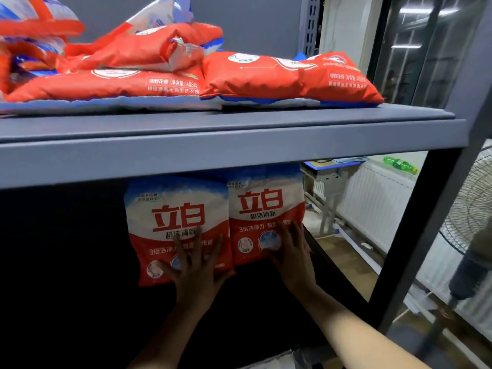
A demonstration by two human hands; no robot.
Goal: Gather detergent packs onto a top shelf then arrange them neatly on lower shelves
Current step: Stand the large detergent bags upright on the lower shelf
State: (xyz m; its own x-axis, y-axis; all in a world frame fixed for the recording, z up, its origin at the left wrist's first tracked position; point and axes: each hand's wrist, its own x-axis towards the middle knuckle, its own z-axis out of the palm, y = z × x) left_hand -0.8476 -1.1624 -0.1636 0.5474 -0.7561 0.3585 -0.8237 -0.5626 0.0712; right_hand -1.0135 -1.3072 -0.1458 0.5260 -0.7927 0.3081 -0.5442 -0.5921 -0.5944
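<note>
- Fingers [198,245] of the left hand [195,272] spread wide and straight, pressed flat against the front of the left upright detergent pack [170,222]; fingers of the right hand [291,251] likewise straight, resting on the right upright detergent pack [263,209].
- Both packs stand side by side, touching, on the lower shelf [80,262], beneath the grey top shelf [239,147].
- Pack fronts: white and red, large red "立白" above "超洁清新"; a white line beginning "3倍洁净力" is partly covered by the hands.
- Top shelf: a loose heap of red packs [127,54] lying flat; front left pack [106,85] reads "净含量 408克"; right-hand flat pack [290,75] has blurred print.
- Background right: green plastic bottle [399,163], white radiator [378,201], standing fan [471,209].
</note>
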